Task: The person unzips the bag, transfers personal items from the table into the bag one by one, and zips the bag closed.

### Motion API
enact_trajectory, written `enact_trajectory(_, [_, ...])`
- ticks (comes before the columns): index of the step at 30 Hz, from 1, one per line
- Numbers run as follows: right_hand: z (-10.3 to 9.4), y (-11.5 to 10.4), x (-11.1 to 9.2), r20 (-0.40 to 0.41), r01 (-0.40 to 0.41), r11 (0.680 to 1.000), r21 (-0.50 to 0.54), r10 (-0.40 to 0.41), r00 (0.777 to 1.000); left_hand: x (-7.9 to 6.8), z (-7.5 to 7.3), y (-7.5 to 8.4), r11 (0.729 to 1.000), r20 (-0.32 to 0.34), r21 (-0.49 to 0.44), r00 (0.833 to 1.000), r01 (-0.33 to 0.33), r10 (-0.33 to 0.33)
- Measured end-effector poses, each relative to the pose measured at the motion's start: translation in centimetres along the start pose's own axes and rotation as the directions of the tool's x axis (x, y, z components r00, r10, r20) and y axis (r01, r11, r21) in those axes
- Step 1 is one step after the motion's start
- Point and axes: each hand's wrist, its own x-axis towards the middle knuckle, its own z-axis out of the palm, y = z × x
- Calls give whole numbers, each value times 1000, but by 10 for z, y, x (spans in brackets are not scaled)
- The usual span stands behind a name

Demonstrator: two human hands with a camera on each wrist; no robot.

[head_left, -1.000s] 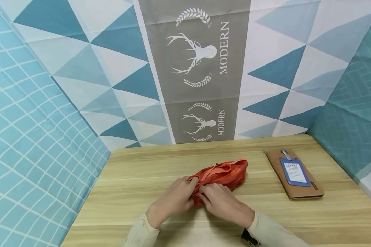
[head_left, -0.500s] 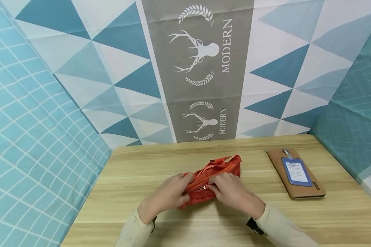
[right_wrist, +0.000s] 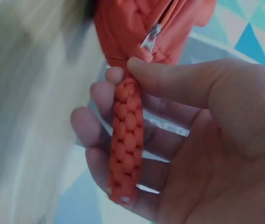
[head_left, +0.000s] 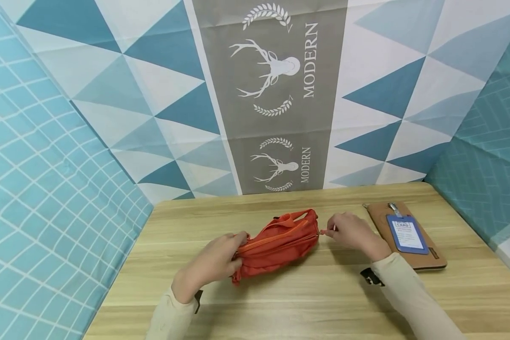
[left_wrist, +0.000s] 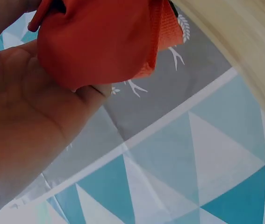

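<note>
A red fabric pouch bag point(head_left: 276, 250) rests on the wooden table, slightly tilted, its strap loop at the top. My left hand point(head_left: 214, 257) grips its left end, thumb and fingers around the cloth. In the left wrist view the red cloth point(left_wrist: 97, 42) lies against the palm. At the bag's right end my right hand point(head_left: 352, 236) pinches the cord of a braided orange zipper pull point(right_wrist: 126, 135) between thumb and index finger. The metal zipper slider point(right_wrist: 153, 35) sits just beyond the fingertips, with a dark slit along the zipper behind it.
To the right lies a tan wallet point(head_left: 434, 262) with a blue card holder point(head_left: 426, 248) and clip on top, close to my right forearm. The wooden table point(head_left: 187, 226) meets patterned wall sheets at the back and both sides.
My right hand has moved rightward along the bag's front, drawing the zipper pull from near the left end to the right end. My left hand and the bag have shifted left.
</note>
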Motion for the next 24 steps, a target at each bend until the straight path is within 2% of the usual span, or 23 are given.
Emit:
enact_trajectory(3, [4,7,3,23,28,1000,-3,-28,999,-1,1,2,1000,20,5,1000,-1,1])
enact_trajectory(7, [7,-1,1,-9,80,994,-78,-81,997,0,3,4,1000,64,13,998,25,-26])
enact_trajectory(10, [5,-20,-6,-42,123,986,-113,-128,991,1,7,5,999,87,36,995,38,-41])
enact_trajectory(13, [5,-48,-16,-21,197,979,-52,-198,980,4,11,8,997,92,73,995,36,-42])
enact_trajectory(17, [15,-81,-27,91,331,942,62,-335,938,11,22,18,988,54,156,999,-5,-3])
enact_trajectory(20, [29,-95,-31,149,417,907,53,-420,895,15,36,27,975,25,222,999,-27,22])
enact_trajectory(24, [42,-104,-35,166,442,897,-22,-433,886,18,53,35,944,-28,326,998,-51,64])
